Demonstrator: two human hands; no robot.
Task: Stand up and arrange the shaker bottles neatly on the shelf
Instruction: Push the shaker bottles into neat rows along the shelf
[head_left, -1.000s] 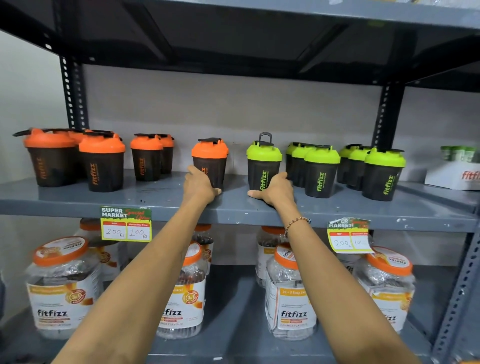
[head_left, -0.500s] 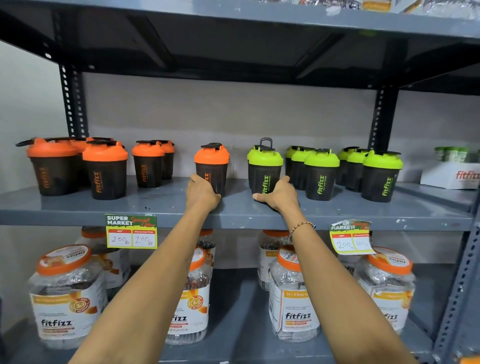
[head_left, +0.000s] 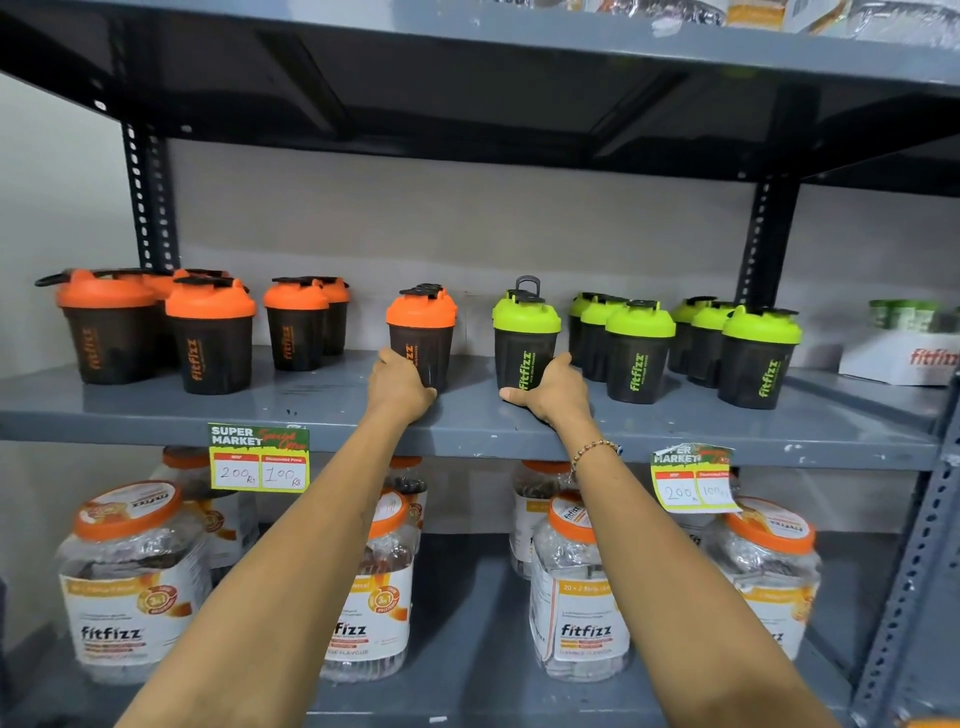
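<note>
Dark shaker bottles stand upright on the grey middle shelf (head_left: 311, 415). Orange-lidded ones fill the left half and green-lidded ones the right. My left hand (head_left: 400, 387) grips the base of an orange-lidded shaker (head_left: 422, 332) near the shelf's middle. My right hand (head_left: 553, 389) grips the base of a green-lidded shaker (head_left: 525, 338) whose carry loop stands up. More orange shakers (head_left: 210, 338) stand further left in loose clusters. More green shakers (head_left: 639, 351) stand in rows to the right.
The shelf above (head_left: 467, 62) hangs low over the lids. Two price tags (head_left: 258, 457) hang from the shelf's front edge. Large clear fitfizz jars (head_left: 130, 582) fill the lower shelf. A white fitfizz box (head_left: 904, 358) sits at the far right. A steel upright (head_left: 914, 571) borders the right.
Both hands have closed more firmly around the bases of the two middle shakers. The view has shifted closer and slightly lower. The shakers stay upright in about the same spots.
</note>
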